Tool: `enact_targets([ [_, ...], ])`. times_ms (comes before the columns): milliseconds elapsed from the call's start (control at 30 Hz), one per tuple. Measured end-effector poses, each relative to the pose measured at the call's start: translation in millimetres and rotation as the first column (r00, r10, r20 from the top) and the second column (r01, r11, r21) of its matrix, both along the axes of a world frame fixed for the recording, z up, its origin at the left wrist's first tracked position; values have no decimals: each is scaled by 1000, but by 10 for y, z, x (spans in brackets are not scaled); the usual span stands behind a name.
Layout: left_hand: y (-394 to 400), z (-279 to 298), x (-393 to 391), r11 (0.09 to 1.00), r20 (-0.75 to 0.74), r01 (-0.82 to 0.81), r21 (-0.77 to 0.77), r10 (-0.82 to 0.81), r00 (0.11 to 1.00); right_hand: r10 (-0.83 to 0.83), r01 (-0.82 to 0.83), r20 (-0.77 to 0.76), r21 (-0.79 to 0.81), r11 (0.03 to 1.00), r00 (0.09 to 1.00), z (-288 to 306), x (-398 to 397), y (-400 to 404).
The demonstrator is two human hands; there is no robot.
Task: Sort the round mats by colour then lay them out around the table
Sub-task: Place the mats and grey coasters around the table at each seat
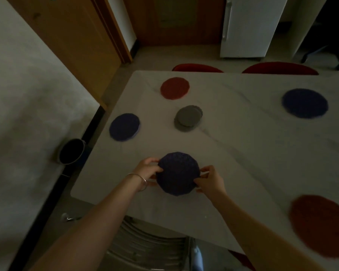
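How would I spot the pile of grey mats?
Start at the white table and look to its middle, between the far red round mat and the held dark blue mat. The small stack of grey round mats is the only pile and the only grey.

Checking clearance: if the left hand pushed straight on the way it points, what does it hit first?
The left hand points up-right and already grips the dark blue mat. Beyond that, probably the grey mat stack; depth is unclear.

Bare table (243,153) lies open between the grey mat stack (188,118) and far blue mat (305,103).
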State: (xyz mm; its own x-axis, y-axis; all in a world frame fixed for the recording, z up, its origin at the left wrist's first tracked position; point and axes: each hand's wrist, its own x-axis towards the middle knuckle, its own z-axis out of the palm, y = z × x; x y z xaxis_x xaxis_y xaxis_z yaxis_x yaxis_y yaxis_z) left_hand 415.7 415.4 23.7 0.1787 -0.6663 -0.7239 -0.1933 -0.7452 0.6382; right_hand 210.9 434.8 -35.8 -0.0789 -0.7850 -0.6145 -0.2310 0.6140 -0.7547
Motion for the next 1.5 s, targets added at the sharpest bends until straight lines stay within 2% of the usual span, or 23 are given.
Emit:
enact_targets([
  [233, 20, -190, 238, 991, 65, 131, -37, -129, 990, -5, 4, -110, -10, 1000, 994, -90, 203, 154],
  [433, 71, -293, 329, 965, 152, 251, -74, -237, 959, -20, 18, -127, -16, 1000, 992, -122, 286, 273],
  [733, 175, -393, 439, 943, 289, 319, -93, -281, 915, 6, -18, -173, -67, 998, 985, -138, 391, 402],
  [1033, 286, -448, 345, 925, 361, 364, -110, -304, 882, -3, -29, -279, -110, 994, 960, -128, 390, 521],
  [1200, 291, -414, 333, 900, 529, 424, -96, -315, 788, 12, -42, -324, -86, 995, 946, -117, 388, 540],
  [1333, 289, -356, 240, 824, 554, 551, -133, -399, 730, 117, -169, -403, -95, 981, 908, -92, 392, 540],
  [1433, 304, -332, 145, 751, 633, 656, -75, -472, 614, 205, -288, -521, -82, 954, 829, -51, 396, 539],
  [1500, 328, -338, 94, 701, 691, 712, -42, -494, 528, 286, -413, -630, -62, 908, 723, -40, 392, 549],
])
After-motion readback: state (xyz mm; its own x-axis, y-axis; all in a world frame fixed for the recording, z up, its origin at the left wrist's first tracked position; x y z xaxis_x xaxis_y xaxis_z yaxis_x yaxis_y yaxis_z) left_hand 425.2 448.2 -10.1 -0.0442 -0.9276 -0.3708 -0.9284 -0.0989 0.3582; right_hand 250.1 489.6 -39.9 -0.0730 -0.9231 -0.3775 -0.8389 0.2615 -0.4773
